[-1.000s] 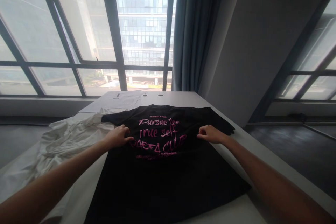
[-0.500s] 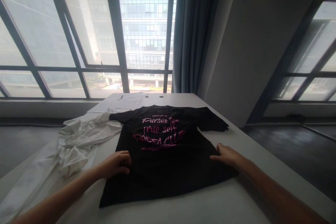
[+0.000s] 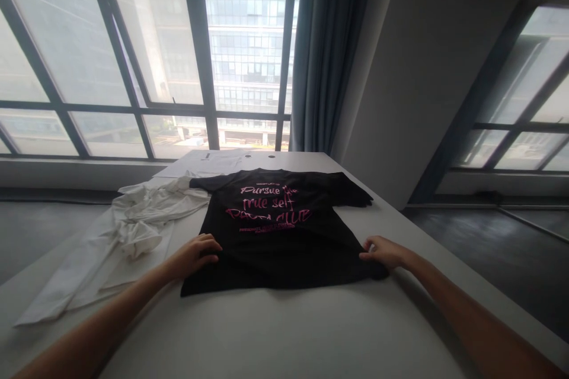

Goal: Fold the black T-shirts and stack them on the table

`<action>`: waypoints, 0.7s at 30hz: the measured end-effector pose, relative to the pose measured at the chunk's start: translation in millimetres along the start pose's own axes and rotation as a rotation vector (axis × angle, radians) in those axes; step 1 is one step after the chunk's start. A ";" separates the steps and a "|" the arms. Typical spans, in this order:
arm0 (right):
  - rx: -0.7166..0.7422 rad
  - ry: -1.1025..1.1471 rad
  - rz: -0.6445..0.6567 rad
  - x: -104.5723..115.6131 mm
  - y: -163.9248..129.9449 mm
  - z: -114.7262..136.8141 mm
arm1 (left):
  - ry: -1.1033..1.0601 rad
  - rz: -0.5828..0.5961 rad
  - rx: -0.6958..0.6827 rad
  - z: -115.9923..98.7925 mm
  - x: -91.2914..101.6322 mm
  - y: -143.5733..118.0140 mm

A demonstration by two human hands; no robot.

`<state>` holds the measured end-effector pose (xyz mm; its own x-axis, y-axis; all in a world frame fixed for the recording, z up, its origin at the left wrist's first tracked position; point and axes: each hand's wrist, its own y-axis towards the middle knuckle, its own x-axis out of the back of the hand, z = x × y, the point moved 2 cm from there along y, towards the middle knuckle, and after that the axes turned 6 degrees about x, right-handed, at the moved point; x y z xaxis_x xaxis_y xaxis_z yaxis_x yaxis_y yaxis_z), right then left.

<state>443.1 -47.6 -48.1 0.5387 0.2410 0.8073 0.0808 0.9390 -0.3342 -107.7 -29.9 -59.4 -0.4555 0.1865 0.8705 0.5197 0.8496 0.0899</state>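
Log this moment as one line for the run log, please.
left hand: on black T-shirt hem | right hand: on hem | white garment: beside
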 end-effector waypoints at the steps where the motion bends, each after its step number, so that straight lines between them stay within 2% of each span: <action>1: -0.003 0.027 0.013 0.2 -3.5 -1.3 | 0.017 0.015 0.002 -0.1 1.5 -4.6; 6: 0.050 0.145 0.045 0.4 -18.8 -6.6 | 0.064 0.112 0.034 -0.4 15.5 -26.9; 10: 0.067 0.177 0.032 -2.0 -23.3 -5.9 | 0.010 0.235 0.049 -8.2 20.5 -31.1; 16: 0.031 0.134 0.012 -3.5 -26.6 1.1 | -0.032 0.272 0.031 -17.6 19.5 -28.7; 21: 0.026 0.139 0.091 0.9 -29.7 -1.7 | -0.125 0.349 0.146 -14.4 31.2 -38.8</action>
<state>442.6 -75.7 -38.2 0.6540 0.2902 0.6986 0.0060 0.9215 -0.3884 -131.7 -64.2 -28.8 -0.3590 0.5274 0.7701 0.5549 0.7840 -0.2782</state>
